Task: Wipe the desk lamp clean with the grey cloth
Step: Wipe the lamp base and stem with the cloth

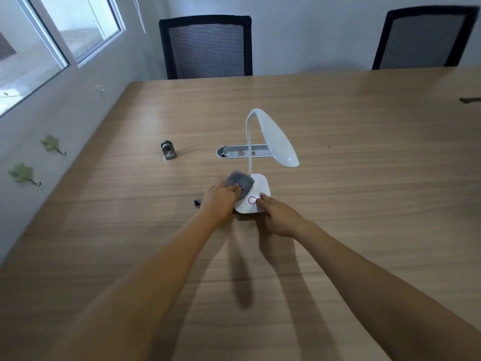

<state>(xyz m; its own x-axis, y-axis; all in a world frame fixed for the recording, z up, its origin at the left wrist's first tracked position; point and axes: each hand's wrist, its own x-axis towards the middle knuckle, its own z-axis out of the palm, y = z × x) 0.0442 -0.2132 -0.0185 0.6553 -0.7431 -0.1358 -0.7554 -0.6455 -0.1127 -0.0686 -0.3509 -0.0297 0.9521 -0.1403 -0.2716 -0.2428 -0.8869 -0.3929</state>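
A white desk lamp (279,142) stands on the wooden table (364,204), its bent neck rising from a square base with a pink ring button. My left hand (220,201) presses the grey cloth (240,182) onto the left part of the base. A corner of the cloth sticks out below my wrist. My right hand (278,216) grips the base's near right corner, with a fingertip beside the pink ring.
A small metal clamp-like object (168,150) stands left of the lamp. A grey cable tray slot (229,152) is set into the table behind it. Two black mesh chairs (207,46) stand at the far edge. A wall with windows runs along the left.
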